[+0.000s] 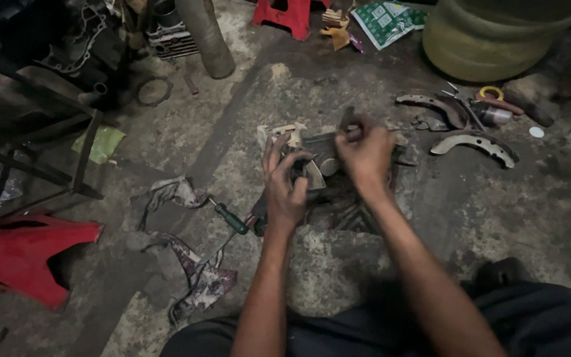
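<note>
Grey, oil-dark metal part (322,165) on the concrete floor (232,132), straight ahead of the knees, between both hands. Left hand (285,188) upright at its near-left side, forearm reaching straight forward, fingers (273,147) spread and half curled, thumb pressed against the part; not closed around anything. Right hand (365,151) over the far-right side, wrist bent down, fingers bunched tight and pinching a small dark piece on top of the part; too blurred to name that piece. Stained, cracked concrete all around, dim workshop corner, dark metal frame (41,132) at far left. Just left of the left wrist, one screwdriver (229,221) with a green handle, lying across a crumpled rag (186,264). Two curved brake shoes (477,142) well to the right, one beyond the other, with one small yellow ring (492,91) near them. One red plastic panel (24,254) at lower left, one red stool (285,14) at the top edge, one big yellow-green container (490,36) at upper right, one green printed packet (384,21) beside it, one finned engine cylinder (170,36) at upper left, one flat gasket ring (153,91) below it. Dark trousers (536,317) across the bottom edge.
</note>
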